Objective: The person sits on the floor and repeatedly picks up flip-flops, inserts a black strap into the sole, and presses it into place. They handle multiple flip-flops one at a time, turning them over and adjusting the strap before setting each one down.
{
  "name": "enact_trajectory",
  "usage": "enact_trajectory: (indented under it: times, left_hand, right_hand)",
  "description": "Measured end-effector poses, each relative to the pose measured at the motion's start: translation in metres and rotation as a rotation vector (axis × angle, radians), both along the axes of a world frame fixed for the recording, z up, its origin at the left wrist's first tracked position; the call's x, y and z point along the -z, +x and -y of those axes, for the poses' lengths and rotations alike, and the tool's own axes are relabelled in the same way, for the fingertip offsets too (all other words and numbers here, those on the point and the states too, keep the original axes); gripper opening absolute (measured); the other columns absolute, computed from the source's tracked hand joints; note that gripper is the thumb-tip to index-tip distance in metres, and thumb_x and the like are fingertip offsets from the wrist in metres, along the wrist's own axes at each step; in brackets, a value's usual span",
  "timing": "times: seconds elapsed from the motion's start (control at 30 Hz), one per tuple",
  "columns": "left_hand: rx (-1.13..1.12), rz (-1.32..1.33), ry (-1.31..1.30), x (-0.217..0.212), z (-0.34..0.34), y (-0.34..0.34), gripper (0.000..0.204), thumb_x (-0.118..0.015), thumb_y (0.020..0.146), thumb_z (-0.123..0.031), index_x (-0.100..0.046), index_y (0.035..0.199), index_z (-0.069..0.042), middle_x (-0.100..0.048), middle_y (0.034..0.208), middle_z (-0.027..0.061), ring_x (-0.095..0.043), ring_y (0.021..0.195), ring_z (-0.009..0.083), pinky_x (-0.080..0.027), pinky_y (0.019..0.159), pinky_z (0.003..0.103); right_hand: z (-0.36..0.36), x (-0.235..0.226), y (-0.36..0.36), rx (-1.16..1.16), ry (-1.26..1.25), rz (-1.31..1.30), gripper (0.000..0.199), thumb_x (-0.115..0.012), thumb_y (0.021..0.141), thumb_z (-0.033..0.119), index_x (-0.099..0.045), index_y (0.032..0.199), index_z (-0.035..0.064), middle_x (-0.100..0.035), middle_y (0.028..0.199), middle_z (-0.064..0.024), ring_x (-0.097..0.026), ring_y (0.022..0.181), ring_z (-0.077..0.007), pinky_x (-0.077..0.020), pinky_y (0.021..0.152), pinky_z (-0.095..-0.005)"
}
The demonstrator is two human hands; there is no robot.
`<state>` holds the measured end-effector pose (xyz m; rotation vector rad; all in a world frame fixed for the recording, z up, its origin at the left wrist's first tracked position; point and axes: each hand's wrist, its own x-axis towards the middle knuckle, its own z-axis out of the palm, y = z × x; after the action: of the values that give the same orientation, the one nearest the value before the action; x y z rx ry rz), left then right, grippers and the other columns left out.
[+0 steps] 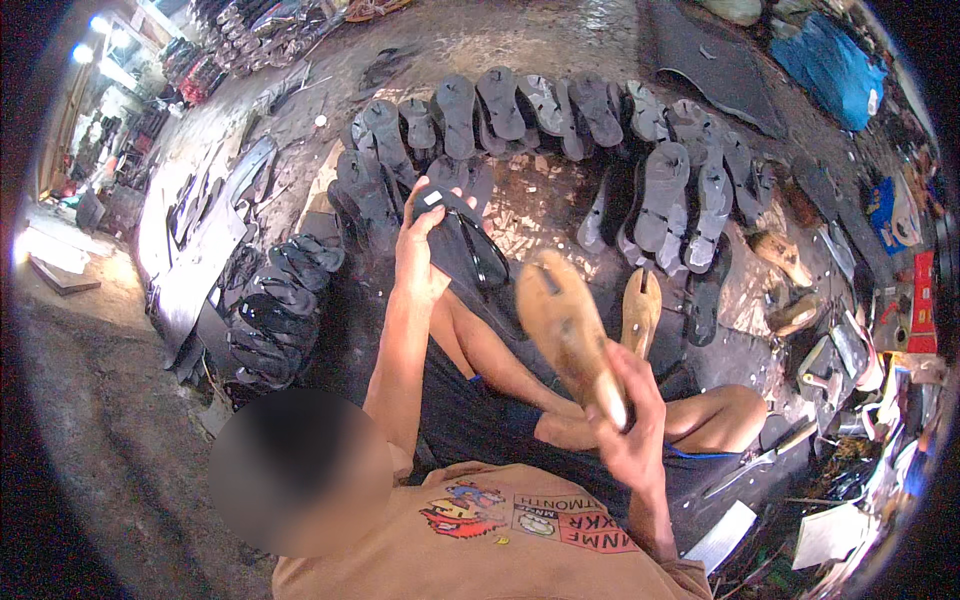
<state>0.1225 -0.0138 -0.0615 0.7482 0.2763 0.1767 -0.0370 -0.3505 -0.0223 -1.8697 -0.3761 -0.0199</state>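
Left hand (425, 250): raised, thumb and fingers pinching one end of the black sandal.
Black sandal (468, 240): up in the left hand, ahead of the crossed legs (495, 350); dark sole, shiny black strap, small white patch (432, 199) near the gripped end.
Right hand (635, 400): fingers wrapped round the narrow end of the wooden foot.
Wooden foot (563, 325): in the right hand, broad end tilted up and away from the body; tan, worn, smudged dark mid-face, dark slot near the broad tip, bright glare by the grip. Well apart from the sandal.
Second wooden foot (642, 305): just beyond the first, same tan, slotted too.
Grey soles (500, 105): set close in a curved row facing the sitter.
Sandal heap (285, 320): black, glossy, piled left of the left forearm (400, 350).
Blue sheet (835, 70): crumpled, far right.
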Motion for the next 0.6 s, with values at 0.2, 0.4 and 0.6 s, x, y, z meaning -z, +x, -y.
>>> enact_trajectory:
  times: [0.2,0.4,0.6]
  left_hand:
    - [0.236,0.152,0.045,-0.025,0.021,-0.01,0.07,-0.06,0.099,-0.002,-0.044,0.162,-0.025,-0.056,0.153,0.0223,-0.06,0.138,0.0447,-0.057,0.103,0.071]
    - [0.371,0.034,-0.138,-0.029,0.081,-0.046,0.058,-0.064,0.109,-0.024,-0.044,0.163,-0.02,-0.059,0.15,0.0245,-0.064,0.133,0.043,-0.062,0.1,0.059]
    - [0.208,0.007,0.225,-0.006,0.094,-0.061,0.064,-0.058,0.111,-0.045,-0.036,0.167,-0.023,-0.056,0.154,0.018,-0.058,0.14,0.0355,-0.054,0.112,0.057]
  right_hand:
    - [-0.02,-0.035,-0.013,-0.047,-0.075,-0.132,0.069,-0.077,0.085,0.01,-0.061,0.152,0.0032,-0.058,0.152,-0.0249,-0.062,0.138,-0.0413,-0.0498,0.116,-0.0484]
    - [-0.055,0.005,-0.024,0.165,0.332,-0.298,0.066,-0.071,0.095,0.006,-0.053,0.158,-0.0015,-0.056,0.154,-0.0235,-0.052,0.146,-0.0355,-0.0357,0.126,-0.044]
    - [-0.067,0.004,-0.003,0.177,0.46,-0.419,0.067,-0.073,0.098,0.015,-0.052,0.16,0.001,-0.051,0.16,-0.0282,-0.046,0.153,-0.0425,-0.0328,0.128,-0.0512]
